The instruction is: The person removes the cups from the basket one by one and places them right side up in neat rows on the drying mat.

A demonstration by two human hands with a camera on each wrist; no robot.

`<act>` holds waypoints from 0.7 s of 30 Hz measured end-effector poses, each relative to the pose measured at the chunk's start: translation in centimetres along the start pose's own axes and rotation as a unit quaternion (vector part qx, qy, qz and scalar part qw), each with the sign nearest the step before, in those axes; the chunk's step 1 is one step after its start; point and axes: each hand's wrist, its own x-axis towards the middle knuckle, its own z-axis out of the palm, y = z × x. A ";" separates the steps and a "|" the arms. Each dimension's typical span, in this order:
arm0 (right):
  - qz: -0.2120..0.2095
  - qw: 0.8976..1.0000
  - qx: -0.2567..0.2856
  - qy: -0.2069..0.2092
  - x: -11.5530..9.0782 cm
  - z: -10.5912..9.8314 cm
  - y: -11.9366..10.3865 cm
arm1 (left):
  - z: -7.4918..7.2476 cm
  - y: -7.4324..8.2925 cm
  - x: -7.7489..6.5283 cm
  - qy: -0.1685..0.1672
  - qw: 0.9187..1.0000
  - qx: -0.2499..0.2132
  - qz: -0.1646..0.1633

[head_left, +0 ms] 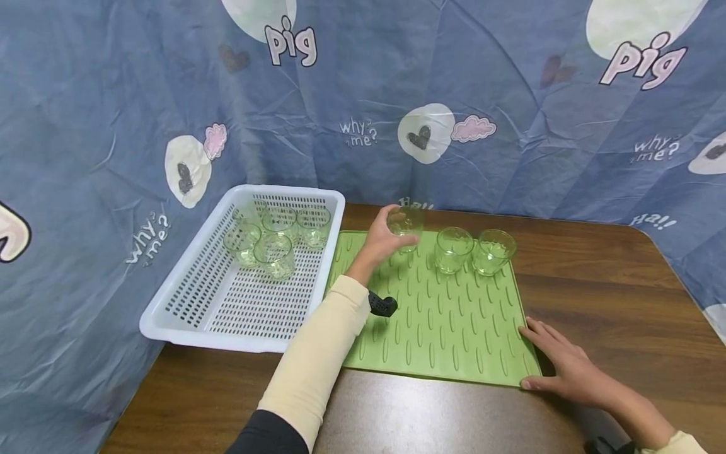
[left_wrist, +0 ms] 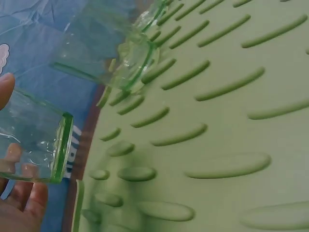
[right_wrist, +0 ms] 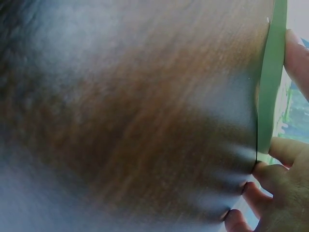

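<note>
My left hand (head_left: 379, 244) grips a clear green-tinted glass (head_left: 409, 226) round its side, over the back of the green ribbed mat (head_left: 437, 340). In the left wrist view the held glass (left_wrist: 36, 130) appears raised off the mat, a soft shadow lying below it. Two similar glasses, one (head_left: 452, 252) nearer and one (head_left: 493, 253) farther right, stand side by side on the mat's back right part. My right hand (head_left: 573, 367) touches the mat's front right corner and right edge, thumb and fingers spread; in the right wrist view its fingertips (right_wrist: 287, 151) meet the mat's rim.
Left of the mat stands a white perforated basket (head_left: 187, 337) holding several like glasses (head_left: 275, 255) in its back half. The brown wooden table (head_left: 595, 284) extends to the right and front. A blue printed cloth (head_left: 363, 94) hangs behind the table and along its sides.
</note>
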 end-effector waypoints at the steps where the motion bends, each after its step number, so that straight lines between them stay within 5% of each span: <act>1: 0.003 1.000 0.002 -0.004 0.0 0.0 -0.1 | 0.1 -0.1 -0.1 0.000 1.000 0.005 -0.002; 21: 0.011 1.000 0.013 -0.014 0.0 -0.1 -0.2 | 1.9 -2.1 -0.9 -0.014 0.999 0.037 -0.035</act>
